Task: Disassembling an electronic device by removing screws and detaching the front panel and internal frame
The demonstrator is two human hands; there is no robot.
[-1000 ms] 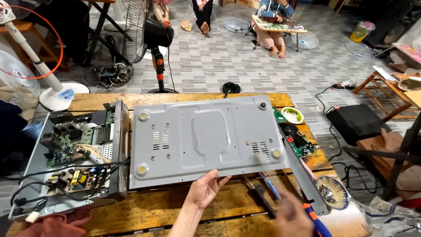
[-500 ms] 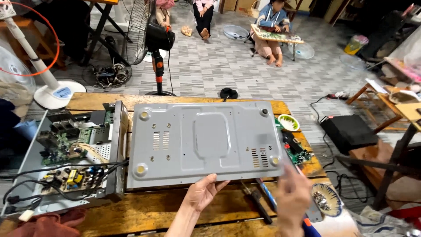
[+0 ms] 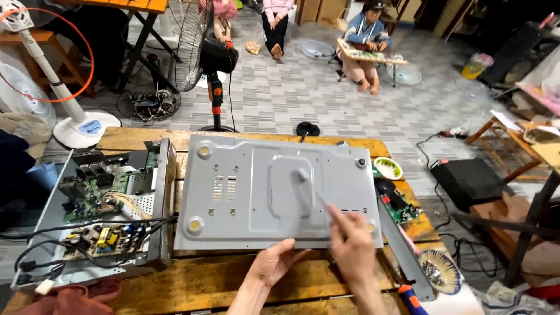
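Grey metal panel (image 3: 274,195) lies flat on the wooden table (image 3: 175,280), centre of view, underside up with slots, screw holes and round feet at the corners. Left hand (image 3: 274,263) is at the panel's near edge, palm up, fingers loosely spread and curled under or against the edge; grips nothing else. Right hand (image 3: 350,245) is over the panel's near right part, fingers closed around a thin brush (image 3: 309,189) whose blurred pale head sits over the raised middle of the panel. Cannot tell if the brush tip touches the metal.

Left of the panel, just beside it, sits an open chassis (image 3: 93,216) with green circuit boards and black cables trailing off the near left corner. A red cloth (image 3: 76,300) lies at the table's near left edge. Right of the panel: a small green-rimmed dish (image 3: 388,168), a green board (image 3: 399,205) partly under the panel's edge, a long grey metal strip (image 3: 402,251) running toward the near corner, a patterned bowl (image 3: 437,271) holding small screws, and a screwdriver (image 3: 411,298) with an orange and blue handle at the bottom edge.

Beyond the table a black stand fan (image 3: 201,55) stands on the tiled floor, and a white fan (image 3: 41,64) stands to the left. People sit on the floor further back, one with a board on a low stand.
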